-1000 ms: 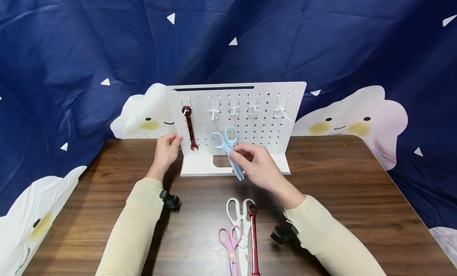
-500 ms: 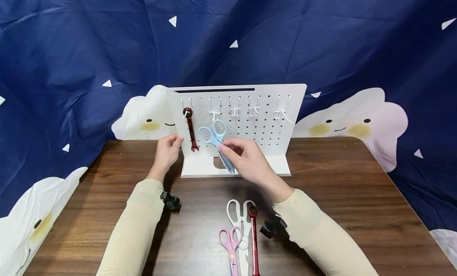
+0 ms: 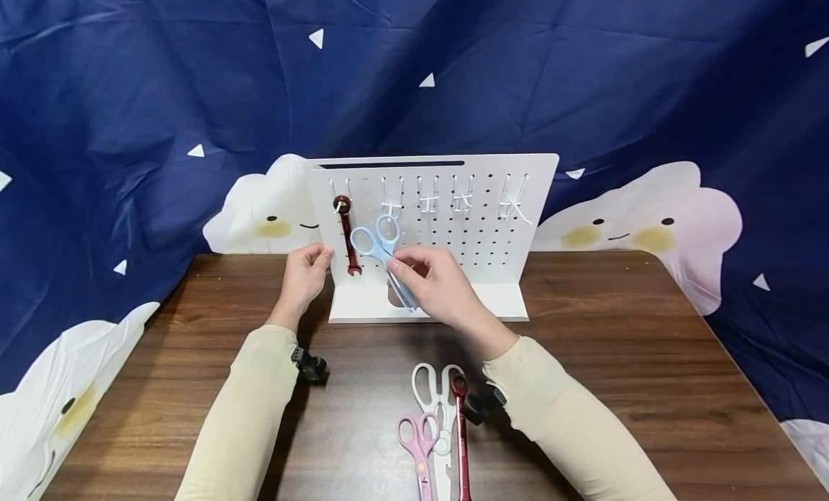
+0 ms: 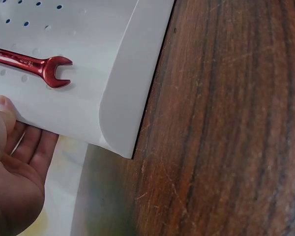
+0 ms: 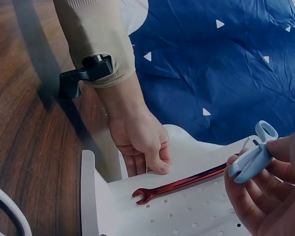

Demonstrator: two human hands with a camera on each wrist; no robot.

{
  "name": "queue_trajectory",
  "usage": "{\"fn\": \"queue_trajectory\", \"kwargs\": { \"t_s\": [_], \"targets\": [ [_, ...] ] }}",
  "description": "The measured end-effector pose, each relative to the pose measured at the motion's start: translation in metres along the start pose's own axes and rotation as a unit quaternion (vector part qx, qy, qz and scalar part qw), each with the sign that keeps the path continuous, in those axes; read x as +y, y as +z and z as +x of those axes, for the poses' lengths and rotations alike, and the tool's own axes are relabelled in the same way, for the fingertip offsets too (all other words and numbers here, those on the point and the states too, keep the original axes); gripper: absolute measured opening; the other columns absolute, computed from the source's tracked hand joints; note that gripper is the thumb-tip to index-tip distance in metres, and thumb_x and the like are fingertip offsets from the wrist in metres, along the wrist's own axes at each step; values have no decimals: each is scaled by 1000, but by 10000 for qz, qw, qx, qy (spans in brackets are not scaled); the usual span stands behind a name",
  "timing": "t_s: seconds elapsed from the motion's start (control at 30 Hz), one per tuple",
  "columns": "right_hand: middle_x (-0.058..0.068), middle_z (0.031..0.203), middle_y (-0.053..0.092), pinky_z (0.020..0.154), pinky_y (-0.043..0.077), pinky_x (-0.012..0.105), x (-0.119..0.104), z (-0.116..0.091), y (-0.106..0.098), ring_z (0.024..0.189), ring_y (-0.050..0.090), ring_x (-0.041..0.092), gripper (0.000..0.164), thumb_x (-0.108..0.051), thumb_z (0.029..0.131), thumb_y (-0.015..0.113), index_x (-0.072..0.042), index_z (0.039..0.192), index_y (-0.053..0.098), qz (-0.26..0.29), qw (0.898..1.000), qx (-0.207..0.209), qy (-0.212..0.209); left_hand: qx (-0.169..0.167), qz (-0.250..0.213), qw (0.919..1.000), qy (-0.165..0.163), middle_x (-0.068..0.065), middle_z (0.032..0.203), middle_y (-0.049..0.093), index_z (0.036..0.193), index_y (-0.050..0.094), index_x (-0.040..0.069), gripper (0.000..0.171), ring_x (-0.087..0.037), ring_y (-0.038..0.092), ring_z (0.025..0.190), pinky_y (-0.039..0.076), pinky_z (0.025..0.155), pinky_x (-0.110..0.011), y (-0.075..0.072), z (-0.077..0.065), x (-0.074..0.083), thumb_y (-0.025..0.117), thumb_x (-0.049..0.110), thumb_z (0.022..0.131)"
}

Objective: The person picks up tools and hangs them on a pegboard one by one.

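My right hand (image 3: 435, 281) pinches light blue scissors (image 3: 370, 247) near the pivot, loops up and to the left, tips down. They are in front of a white pegboard (image 3: 479, 235), below its second white hook (image 3: 391, 207). My left hand (image 3: 303, 276) grips the board's left edge; in the left wrist view its thumb (image 4: 5, 109) lies on the front and the fingers reach behind. A red wrench (image 3: 347, 236) hangs from the leftmost hook, its open end (image 4: 56, 72) downward. In the right wrist view the blue scissors (image 5: 253, 160) sit between thumb and fingers.
White scissors (image 3: 443, 404), pink scissors (image 3: 419, 447) and a second red wrench (image 3: 460, 432) lie on the brown wooden table (image 3: 615, 328) in front of the board. Several white hooks (image 3: 463, 200) project from the board's upper part. A blue curtain (image 3: 414, 112) hangs behind.
My right hand has carried the blue scissors leftward and slightly up, from the board's lower middle toward the second hook and the hanging wrench. The left hand keeps its grip on the edge.
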State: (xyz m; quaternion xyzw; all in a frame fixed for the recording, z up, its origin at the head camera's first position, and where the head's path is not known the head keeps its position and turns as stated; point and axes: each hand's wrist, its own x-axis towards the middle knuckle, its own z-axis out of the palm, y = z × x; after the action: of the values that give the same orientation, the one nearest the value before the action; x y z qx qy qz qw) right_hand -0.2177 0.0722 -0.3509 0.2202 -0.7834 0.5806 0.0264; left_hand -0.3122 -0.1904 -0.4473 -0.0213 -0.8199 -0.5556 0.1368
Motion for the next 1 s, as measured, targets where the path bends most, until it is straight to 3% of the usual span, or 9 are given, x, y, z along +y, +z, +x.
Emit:
{"fn": "queue_trajectory", "kwargs": {
  "t_s": [0.4,0.53,0.7,1.0],
  "targets": [
    [25,85,75,59,57,25,8,3,3,66,69,10,21,-10,107,65,9,112,75,328,9989,-85,338,12,-23,10000,-8,-3,67,58,96,73,-10,26,0,45,61,38,57,-17,0,0,3,63,10,109],
    [21,87,77,62,55,24,15,8,4,69,66,8,23,-12,107,67,8,113,76,17,9991,69,421,-15,19,10000,23,1,64,54,95,72,-10,27,-2,44,61,36,56,-18,-1,0,3,63,11,110],
    [14,89,77,66,54,25,25,18,5,72,63,9,23,-17,106,69,3,114,79,-294,9975,326,562,1,-17,10000,-23,8,64,55,97,72,-10,27,0,48,63,42,60,-15,-2,1,1,63,11,110],
    [8,91,77,64,51,22,39,36,9,74,62,9,25,-23,106,71,-1,111,82,-45,9915,608,1150,-46,-130,9999,-84,-1,69,63,98,72,-12,27,-3,55,68,48,65,-12,0,1,0,62,11,110]
  ]
}}
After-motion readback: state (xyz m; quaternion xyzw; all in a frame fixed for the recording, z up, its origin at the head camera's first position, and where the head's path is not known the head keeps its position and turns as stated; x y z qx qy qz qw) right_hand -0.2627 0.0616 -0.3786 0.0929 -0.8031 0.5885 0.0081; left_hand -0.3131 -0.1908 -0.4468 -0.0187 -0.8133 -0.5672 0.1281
